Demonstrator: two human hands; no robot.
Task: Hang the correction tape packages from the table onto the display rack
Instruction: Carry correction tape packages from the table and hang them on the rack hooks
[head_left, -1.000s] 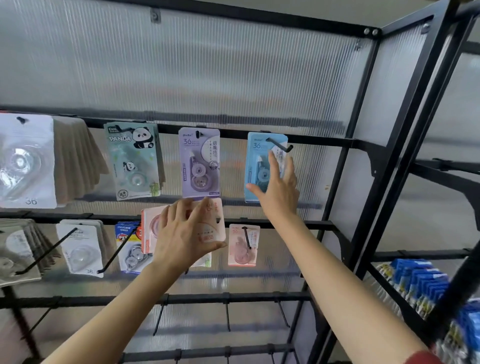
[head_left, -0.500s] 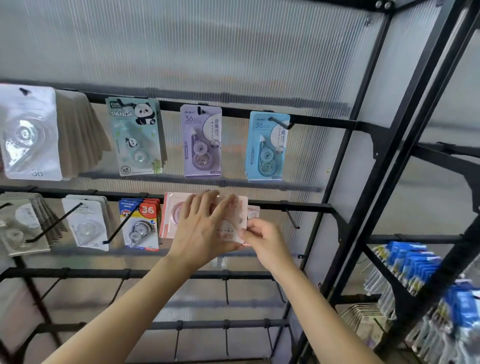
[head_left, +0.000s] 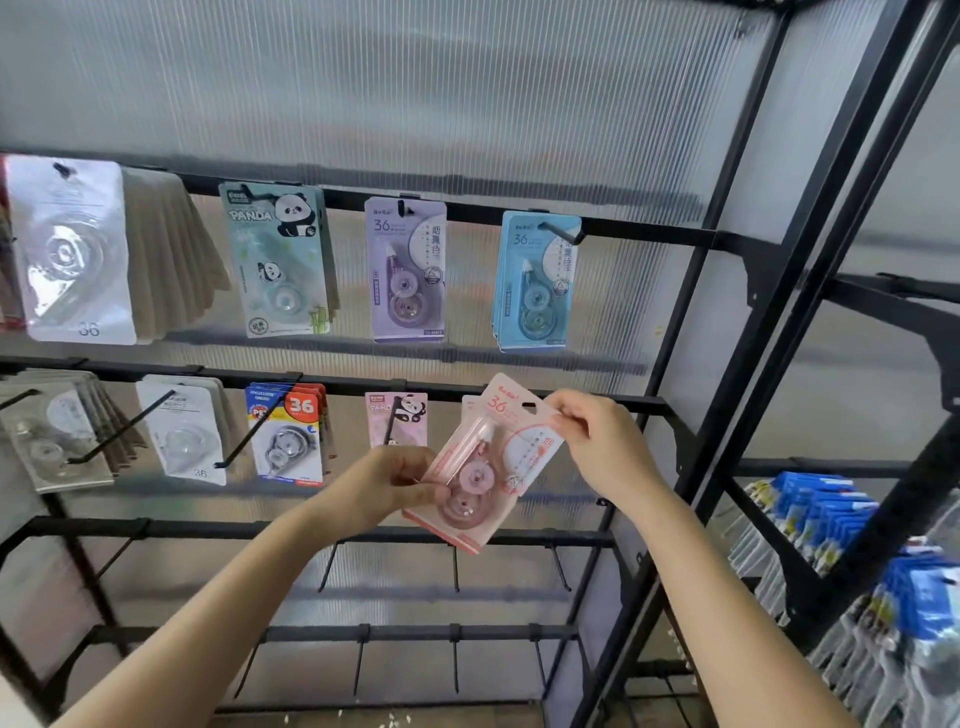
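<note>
Pink package (head_left: 485, 462) with red "36"; black rack (head_left: 519, 213). Upper row: green panda pack (head_left: 278, 260), lilac pack (head_left: 408, 270), blue pack (head_left: 537, 283). Backing panel (head_left: 415, 93): ribbed, translucent grey.

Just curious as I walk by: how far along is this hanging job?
Done: blue pack, purple pack and others hang on the rack's upper two rows. In hand: the left hand and right hand pinch a tilted pink pack, its hole not yet on any hook. Left: hanging it; the lower hooks are bare. The table is out of view.
</note>
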